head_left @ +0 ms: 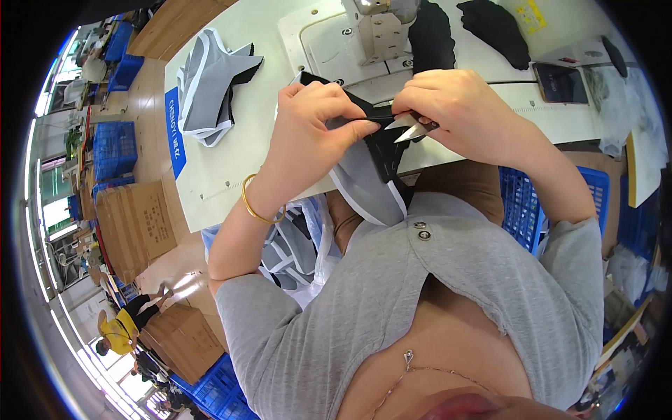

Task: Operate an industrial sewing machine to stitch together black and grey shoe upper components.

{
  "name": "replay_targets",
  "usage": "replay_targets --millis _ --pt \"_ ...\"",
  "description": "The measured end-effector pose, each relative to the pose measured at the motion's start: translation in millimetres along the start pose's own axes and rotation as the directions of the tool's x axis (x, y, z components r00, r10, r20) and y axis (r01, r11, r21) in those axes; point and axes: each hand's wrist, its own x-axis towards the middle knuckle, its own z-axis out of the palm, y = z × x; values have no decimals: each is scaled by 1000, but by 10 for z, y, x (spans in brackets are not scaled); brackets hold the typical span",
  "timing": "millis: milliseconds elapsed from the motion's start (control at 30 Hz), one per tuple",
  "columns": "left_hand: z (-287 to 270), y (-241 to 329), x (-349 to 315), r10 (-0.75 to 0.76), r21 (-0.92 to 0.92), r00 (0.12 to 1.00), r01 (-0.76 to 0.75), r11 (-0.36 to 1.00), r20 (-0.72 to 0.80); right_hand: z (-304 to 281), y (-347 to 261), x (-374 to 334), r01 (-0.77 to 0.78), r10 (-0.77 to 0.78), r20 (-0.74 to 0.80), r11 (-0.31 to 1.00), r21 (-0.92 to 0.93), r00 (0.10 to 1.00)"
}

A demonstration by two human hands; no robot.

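Note:
Between my hands, over the table's near edge, hangs a grey and black fabric piece (364, 183) with white edging. My left hand (318, 126) is closed on its black upper part, thumb and forefinger pinched together. Thread snips (414, 129) lie in my right hand (455, 110), whose fingers are curled around them at the black border. The blades point left, apart at the tips, close to my left thumb. Whether my right fingers also grip the cloth is hidden.
A sewing machine (381, 31) stands beyond my hands. Grey fabric pieces (206, 87) are piled at left; black pieces (493, 31) and a phone (560, 82) lie at right. Below the table are a plastic bag (323, 255) of pieces and a blue crate (521, 203).

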Motion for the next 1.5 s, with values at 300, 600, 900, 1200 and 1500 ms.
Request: replay_targets --millis 300,600,900,1200,1500 --pt "-475 -136 274 -129 -319 967 196 927 219 68 -147 37 -255 311 -136 911 323 941" --pt "-785 -478 1018 -100 -512 962 222 830 255 150 -255 340 -239 655 -256 567 788 711" --pt "-732 -1179 1296 -190 -557 879 431 710 438 118 -6 468 -126 702 -360 538 833 615" --pt "-669 -1574 1326 -283 -290 911 369 883 300 128 10 467 -86 714 -347 494 865 608" --pt "-768 -1216 1321 -122 62 991 118 991 61 143 1 448 -71 710 -354 493 867 609"
